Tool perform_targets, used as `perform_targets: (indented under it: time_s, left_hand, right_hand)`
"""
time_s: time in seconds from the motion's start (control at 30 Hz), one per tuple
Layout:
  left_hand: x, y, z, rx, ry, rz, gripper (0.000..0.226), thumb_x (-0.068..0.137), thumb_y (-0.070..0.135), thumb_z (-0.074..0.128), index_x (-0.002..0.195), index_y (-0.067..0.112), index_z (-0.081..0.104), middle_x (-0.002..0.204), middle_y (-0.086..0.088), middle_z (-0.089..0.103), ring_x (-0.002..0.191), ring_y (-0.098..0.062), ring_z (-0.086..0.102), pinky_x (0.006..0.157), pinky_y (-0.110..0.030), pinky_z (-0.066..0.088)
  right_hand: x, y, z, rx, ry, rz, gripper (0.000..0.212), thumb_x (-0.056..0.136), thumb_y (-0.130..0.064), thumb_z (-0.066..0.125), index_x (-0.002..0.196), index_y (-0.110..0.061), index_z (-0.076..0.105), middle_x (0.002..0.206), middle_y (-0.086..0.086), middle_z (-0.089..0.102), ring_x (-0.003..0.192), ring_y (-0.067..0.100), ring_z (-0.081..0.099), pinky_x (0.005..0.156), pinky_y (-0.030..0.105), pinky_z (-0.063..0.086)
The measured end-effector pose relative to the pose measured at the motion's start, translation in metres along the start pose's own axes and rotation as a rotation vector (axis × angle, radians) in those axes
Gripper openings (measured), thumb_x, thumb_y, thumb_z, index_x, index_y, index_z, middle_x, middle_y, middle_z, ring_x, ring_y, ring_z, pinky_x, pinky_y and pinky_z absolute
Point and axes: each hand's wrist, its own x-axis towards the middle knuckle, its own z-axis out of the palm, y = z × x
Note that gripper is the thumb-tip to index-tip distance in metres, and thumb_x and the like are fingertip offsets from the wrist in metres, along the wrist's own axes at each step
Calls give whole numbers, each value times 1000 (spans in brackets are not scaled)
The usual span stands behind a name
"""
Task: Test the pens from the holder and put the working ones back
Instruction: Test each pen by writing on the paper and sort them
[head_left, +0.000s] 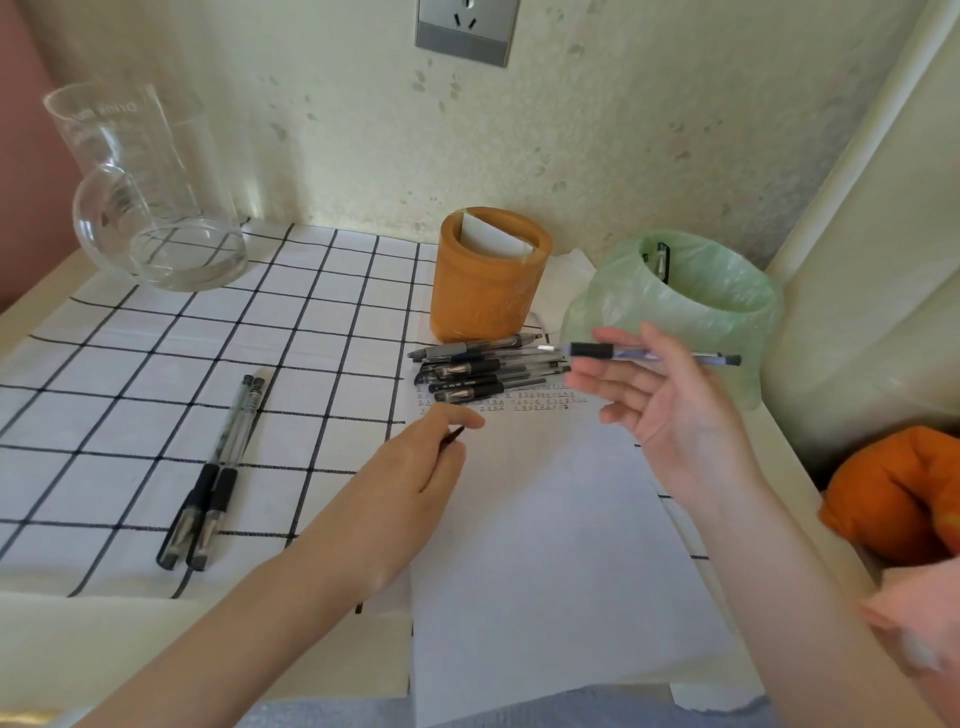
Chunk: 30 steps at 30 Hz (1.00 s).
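Note:
An orange-brown pen holder (488, 291) stands at the back of the table with a white slip inside. Several black pens (483, 370) lie in a pile just in front of it, on the top edge of a white paper sheet (545, 545) with scribble lines. Two more pens (213, 478) lie apart on the checked cloth at the left. My right hand (670, 415) is raised palm-up above the paper and holds an uncapped pen (639, 354) between thumb and forefinger, tip pointing left. My left hand (415, 467) rests on the paper and pinches a small black piece (456, 434), apparently a pen cap.
A small bin lined with a green bag (691, 296) stands right of the holder, something black inside. Glass beakers (150, 208) stand at the back left. An orange cloth (893, 488) lies beyond the table's right edge. The wall is close behind.

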Motion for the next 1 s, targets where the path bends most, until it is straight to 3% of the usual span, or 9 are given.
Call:
perform_targets:
  time_s: [0.07,0.13,0.23,0.3,0.43,0.6,0.7,0.83,1.0]
  left_hand:
    - [0,-3,2,72,-33,13,28,99,21,32,121,32,45,77,17,44,69,4,46,62,-9,35]
    - [0,-7,4,141,-81,26,28,99,20,35,122,33,44,82,19,47,78,5,47,68,-7,36]
    - [2,-13,6,267,-120,69,27,97,22,40,121,34,45,85,20,50,83,-1,50,73,-11,37]
    - [2,-16,6,294,-123,66,25,97,23,41,118,35,48,84,21,48,83,-1,49,72,-10,37]
    - [3,-17,6,298,-130,82,25,97,24,42,118,35,49,83,21,47,79,1,47,72,-10,36]
    - [4,-18,6,290,-98,89,26,97,25,42,119,35,49,95,19,48,83,0,44,71,-5,34]
    - [4,-18,6,300,-102,91,26,97,25,42,120,35,49,98,18,49,85,-1,44,72,-4,33]
    - [4,-19,7,304,-107,89,26,97,25,42,120,35,49,99,18,49,86,-1,45,72,-4,33]
    - [4,-19,7,316,-103,100,25,97,26,42,119,36,50,95,20,48,83,1,44,72,-4,33]
  right_hand:
    - [6,1,-6,-8,18,-3,23,86,-29,57,94,-9,66,84,8,74,83,23,72,51,21,51]
    - [13,6,-9,-53,51,-11,17,76,-24,67,85,-10,62,67,0,68,68,18,66,48,21,47]
    - [27,21,-11,-162,127,-52,18,83,-10,68,75,-12,52,47,-6,47,46,14,48,41,24,34]
    - [34,29,-14,-250,170,-87,12,87,-8,64,78,-10,56,46,-2,49,41,16,51,38,24,30]
    - [42,43,-15,-351,185,-112,18,90,-18,62,79,-5,67,53,6,64,45,16,61,34,18,28]
    - [49,62,-15,-449,345,-221,39,82,-21,72,60,7,57,48,12,49,44,17,40,46,21,33]
    - [51,67,-16,-462,399,-292,40,85,-16,69,55,4,53,56,25,51,56,18,44,52,22,34]
    - [55,72,-22,-467,431,-282,35,88,-9,60,60,11,52,41,-10,47,46,6,41,51,20,32]
    - [56,74,-22,-528,421,-325,33,84,-4,58,59,11,44,55,12,38,57,19,33,53,27,29]
